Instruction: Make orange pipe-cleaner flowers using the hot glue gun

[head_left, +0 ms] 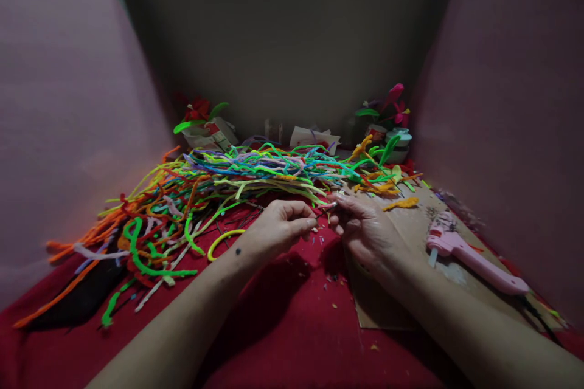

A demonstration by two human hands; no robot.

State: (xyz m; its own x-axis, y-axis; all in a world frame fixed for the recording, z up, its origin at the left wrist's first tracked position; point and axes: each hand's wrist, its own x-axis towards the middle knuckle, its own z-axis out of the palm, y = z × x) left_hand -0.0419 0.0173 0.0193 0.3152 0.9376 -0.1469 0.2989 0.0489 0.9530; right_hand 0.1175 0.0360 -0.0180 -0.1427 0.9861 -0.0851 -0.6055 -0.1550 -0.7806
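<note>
My left hand (281,226) is closed, thumb and forefinger pinching one end of a thin dark stem (325,211). At the stem's other end, my right hand (365,230) is closed in a pinch as well. A small pale bit shows at the right fingertips, too small to name. Just beyond both hands lies a large heap of many-coloured pipe cleaners (264,164). A yellow ring (213,246) rests on the red cloth (292,328) beside my left wrist. My right hand is above the edge of a cardboard sheet (383,310).
A pink glue gun (479,258) lies on the cardboard at right, its cord running toward the lower right. Orange pipe-cleaner petals (401,203) lie near it. Pipe-cleaner flowers stand at the back, red (198,109) and pink (395,96). Bent green pipe cleaners (137,249) lie at left.
</note>
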